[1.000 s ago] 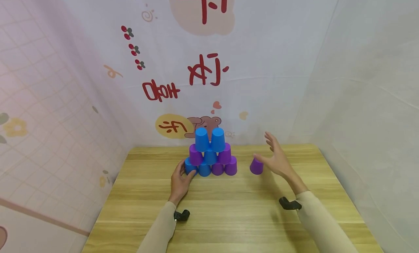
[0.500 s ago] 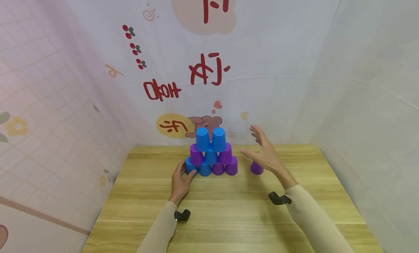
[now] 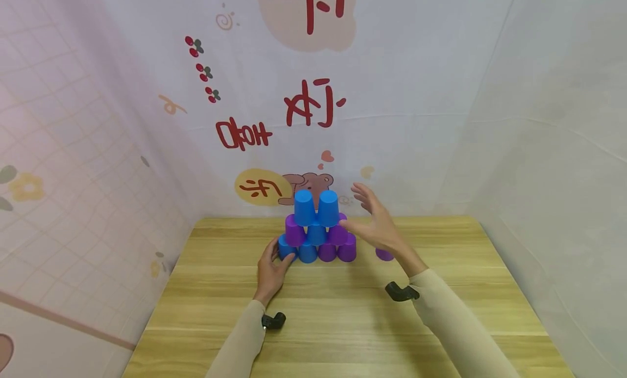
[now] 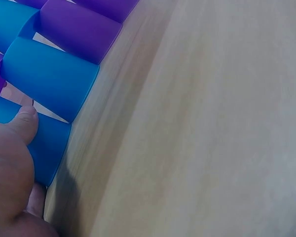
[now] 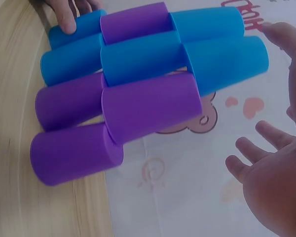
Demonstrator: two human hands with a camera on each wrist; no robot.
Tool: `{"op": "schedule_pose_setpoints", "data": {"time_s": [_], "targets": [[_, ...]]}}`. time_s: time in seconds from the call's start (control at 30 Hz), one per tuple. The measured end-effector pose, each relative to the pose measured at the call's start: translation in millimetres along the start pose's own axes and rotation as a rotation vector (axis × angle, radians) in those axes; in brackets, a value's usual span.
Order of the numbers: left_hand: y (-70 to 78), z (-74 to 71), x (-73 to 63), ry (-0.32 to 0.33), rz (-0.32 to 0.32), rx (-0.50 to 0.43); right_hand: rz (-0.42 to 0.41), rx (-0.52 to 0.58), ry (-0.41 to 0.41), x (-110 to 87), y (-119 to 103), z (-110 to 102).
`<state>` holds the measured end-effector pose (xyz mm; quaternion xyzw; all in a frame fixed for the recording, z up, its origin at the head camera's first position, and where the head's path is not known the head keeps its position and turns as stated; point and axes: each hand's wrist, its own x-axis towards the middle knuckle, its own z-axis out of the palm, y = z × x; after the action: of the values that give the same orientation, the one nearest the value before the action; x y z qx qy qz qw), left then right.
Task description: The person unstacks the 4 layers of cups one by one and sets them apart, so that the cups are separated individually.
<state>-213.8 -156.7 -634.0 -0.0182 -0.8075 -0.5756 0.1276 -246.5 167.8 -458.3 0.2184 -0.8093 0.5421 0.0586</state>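
Observation:
A pyramid of upside-down cups stands near the back of the table. Its bottom row mixes blue and purple cups, and a blue cup (image 3: pixel 316 234) sits between two purple ones in the middle row. On top are two blue cups, a left one (image 3: pixel 304 208) and a right one (image 3: pixel 328 208). My left hand (image 3: pixel 270 272) holds the leftmost bottom blue cup (image 4: pixel 50 148), its thumb on the near side. Beside the pyramid's right side my right hand (image 3: pixel 379 228) is raised, fingers spread and holding nothing; the right wrist view shows a gap between that hand (image 5: pixel 278 173) and the cups.
A lone purple cup (image 3: pixel 384 255) stands to the right of the pyramid, mostly hidden behind my right hand and wrist. The wooden table (image 3: pixel 333 323) ends at a white printed cloth (image 3: pixel 416 149) behind the cups. Cloth also hangs on both sides.
My right hand has moved left, from the lone purple cup to the pyramid's upper right side. My left hand keeps its hold on the blue cup, and the pyramid stands unchanged.

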Motion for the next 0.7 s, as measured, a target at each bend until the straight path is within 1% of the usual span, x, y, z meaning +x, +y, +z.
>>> {"op": "schedule_pose_setpoints", "data": {"time_s": [0.13, 0.3, 0.47, 0.53, 0.7], "targets": [[-0.3, 0.8, 0.1, 0.001, -0.006, 0.002, -0.011, 0.005, -0.009, 4.8, -6, 7], [-0.4, 1.2, 0.2, 0.013, -0.001, 0.029, -0.012, -0.010, -0.020, 11.0, -12, 18], [0.6, 0.3, -0.1, -0.002, -0.037, 0.016, 0.007, -0.023, -0.027, 14.2, -15, 27], [0.7, -0.2, -0.4, -0.007, -0.039, 0.010, 0.011, -0.028, -0.022, 15.2, -16, 29], [0.8, -0.4, -0.5, -0.004, -0.022, 0.012, -0.017, -0.046, 0.009, 19.1, -16, 34]]}}
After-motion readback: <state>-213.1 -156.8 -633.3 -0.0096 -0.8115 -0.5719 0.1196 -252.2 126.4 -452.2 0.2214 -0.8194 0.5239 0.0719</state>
